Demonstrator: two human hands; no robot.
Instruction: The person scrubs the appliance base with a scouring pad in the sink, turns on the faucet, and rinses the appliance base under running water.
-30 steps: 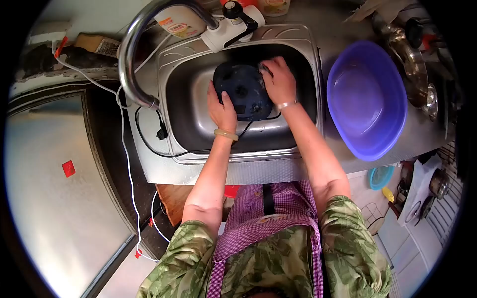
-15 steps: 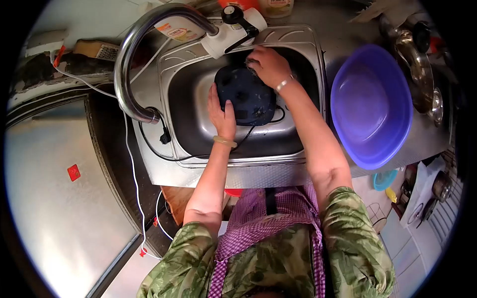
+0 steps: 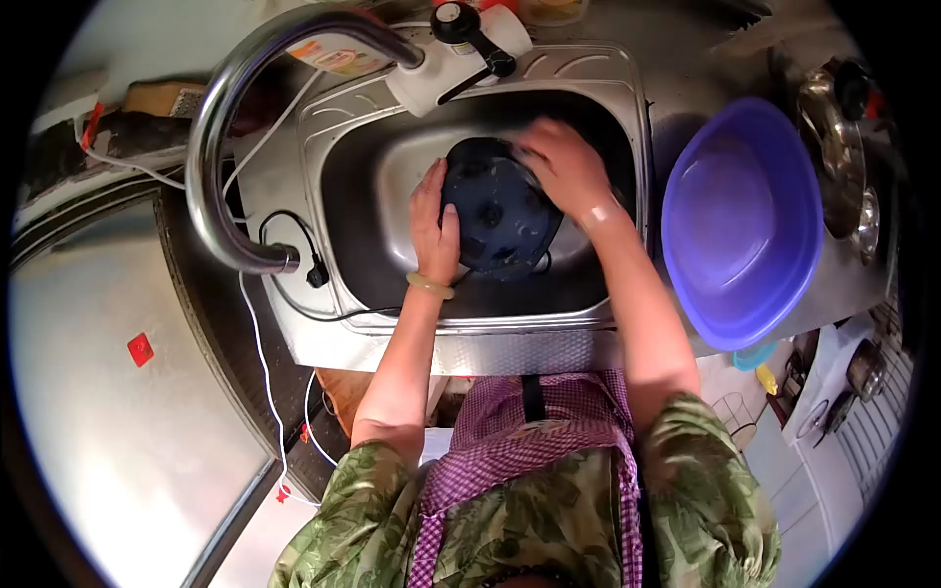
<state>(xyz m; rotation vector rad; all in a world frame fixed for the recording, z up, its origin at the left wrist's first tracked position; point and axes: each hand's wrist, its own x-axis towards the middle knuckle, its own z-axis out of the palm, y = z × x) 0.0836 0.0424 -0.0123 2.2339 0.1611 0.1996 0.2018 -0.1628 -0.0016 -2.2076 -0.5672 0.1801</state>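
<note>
A dark blue-black electric appliance (image 3: 498, 220) with rounded corners, wet spots and a black power cord is tipped up in the steel sink (image 3: 392, 157). Its exact kind is not clear, as what shows looks like its underside. My left hand (image 3: 434, 220) grips its left edge, thumb on the face and fingers along the side. On the upper right edge my right hand (image 3: 567, 167) is bent over with curled fingers, blurred by motion. Something small and dark under those fingers cannot be made out. The cord's plug (image 3: 317, 274) lies on the sink's left rim.
A curved chrome faucet (image 3: 206, 147) arches over the left of the sink, its white base (image 3: 421, 88) behind. To the right stands a purple basin (image 3: 740, 216). Metal cookware (image 3: 833, 147) sits beyond it. A white cable (image 3: 260, 353) hangs at the left.
The appliance has turned slightly and shifted a little down and right in view. My right hand has moved right and down along its upper edge. My left hand keeps its hold.
</note>
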